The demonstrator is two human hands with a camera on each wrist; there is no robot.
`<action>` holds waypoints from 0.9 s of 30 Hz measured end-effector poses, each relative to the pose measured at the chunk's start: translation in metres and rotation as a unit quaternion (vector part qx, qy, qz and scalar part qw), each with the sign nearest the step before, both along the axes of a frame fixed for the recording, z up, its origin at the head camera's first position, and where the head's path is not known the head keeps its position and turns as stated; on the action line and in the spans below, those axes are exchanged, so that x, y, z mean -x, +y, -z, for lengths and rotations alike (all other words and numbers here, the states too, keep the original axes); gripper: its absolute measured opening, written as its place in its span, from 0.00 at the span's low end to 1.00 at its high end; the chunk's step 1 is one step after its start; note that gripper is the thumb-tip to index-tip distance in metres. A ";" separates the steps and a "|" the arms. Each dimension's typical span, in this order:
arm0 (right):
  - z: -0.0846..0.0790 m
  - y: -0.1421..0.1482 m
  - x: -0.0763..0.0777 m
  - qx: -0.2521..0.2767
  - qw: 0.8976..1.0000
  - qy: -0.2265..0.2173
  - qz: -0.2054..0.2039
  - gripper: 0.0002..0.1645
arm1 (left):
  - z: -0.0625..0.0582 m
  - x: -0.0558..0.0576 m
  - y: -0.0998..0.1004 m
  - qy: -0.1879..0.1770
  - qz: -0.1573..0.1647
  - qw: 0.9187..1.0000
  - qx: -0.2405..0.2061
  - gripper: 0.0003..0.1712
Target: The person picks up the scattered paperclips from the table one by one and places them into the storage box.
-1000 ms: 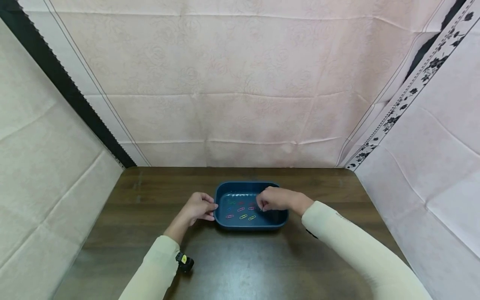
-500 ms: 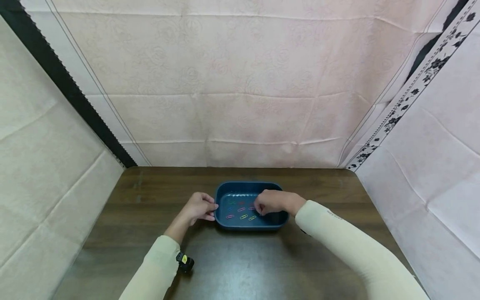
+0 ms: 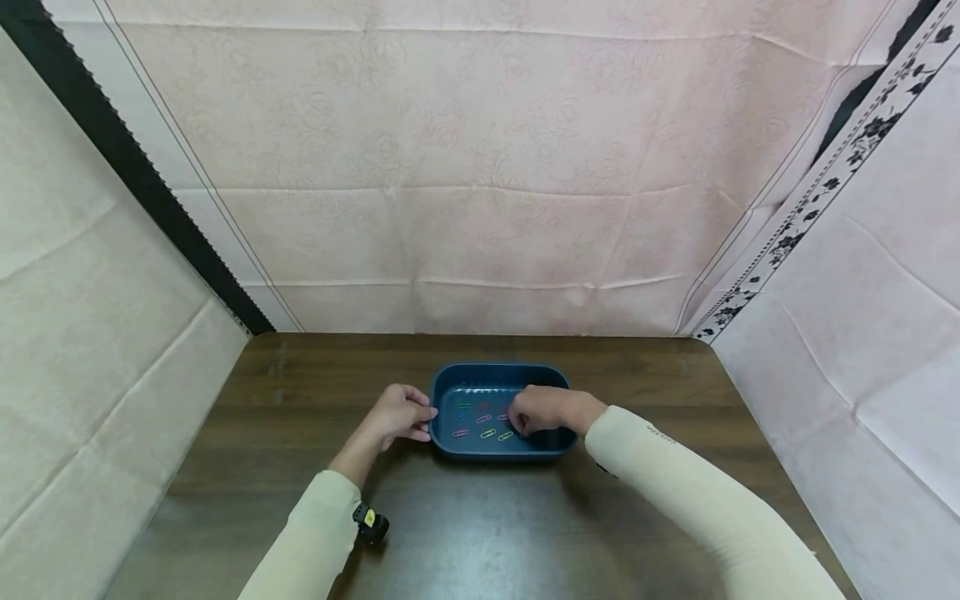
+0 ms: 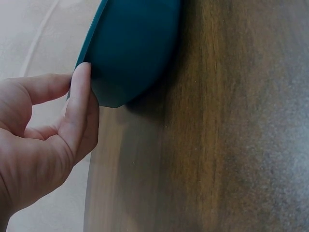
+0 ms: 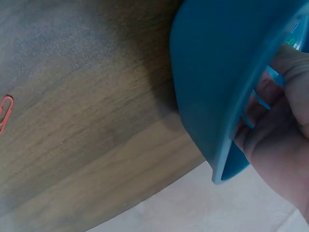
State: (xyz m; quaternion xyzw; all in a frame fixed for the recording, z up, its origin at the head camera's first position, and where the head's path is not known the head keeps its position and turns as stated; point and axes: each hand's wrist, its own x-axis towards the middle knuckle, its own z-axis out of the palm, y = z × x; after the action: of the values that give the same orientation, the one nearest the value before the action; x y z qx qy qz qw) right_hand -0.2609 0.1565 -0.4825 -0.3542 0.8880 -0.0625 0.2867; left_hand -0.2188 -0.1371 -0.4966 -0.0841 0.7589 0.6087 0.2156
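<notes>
A blue tray stands on the wooden table with several coloured paper clips lying on its floor, among them a green paper clip, a pink paper clip and a yellow paper clip. My left hand pinches the tray's left rim between thumb and fingers, plain in the left wrist view. My right hand reaches over the right rim, its fingers bent down close to the tray floor beside the clips. Its fingertips are hidden, and I cannot tell whether they hold a clip.
In the right wrist view a red paper clip lies on the wooden table, outside the tray. Pale cloth hangs behind the table and along both sides. A black wrist device sits at the left cuff.
My right hand has lowered slightly toward the near side of the tray, its forearm shifting a little left. My left hand stays on the rim, and the visible clips lie as before.
</notes>
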 end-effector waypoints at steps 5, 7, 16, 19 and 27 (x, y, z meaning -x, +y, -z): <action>0.006 0.000 -0.002 -0.008 1.000 0.011 0.004 0.10 | -0.002 -0.001 0.000 -0.002 -0.001 1.000 0.004 0.11; 0.005 -0.001 -0.003 -0.011 1.000 0.015 0.008 0.10 | -0.002 0.000 0.000 -0.004 -0.002 1.000 0.006 0.11; 0.010 -0.001 -0.004 -0.022 0.999 0.050 -0.001 0.07 | -0.001 0.001 0.001 -0.009 -0.005 1.000 0.009 0.11; 0.009 0.000 -0.005 -0.012 0.999 0.042 0.003 0.06 | -0.001 0.001 0.001 -0.006 -0.005 1.000 0.010 0.12; 0.004 0.002 -0.007 -0.002 1.000 0.029 0.010 0.05 | 0.000 0.001 0.001 -0.005 -0.003 1.000 0.009 0.12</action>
State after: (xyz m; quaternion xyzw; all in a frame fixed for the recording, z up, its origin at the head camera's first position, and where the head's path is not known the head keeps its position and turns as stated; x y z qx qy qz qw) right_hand -0.2544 0.1584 -0.4869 -0.3465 0.8994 -0.0533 0.2611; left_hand -0.2198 -0.1364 -0.4961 -0.0913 0.7632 0.6019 0.2165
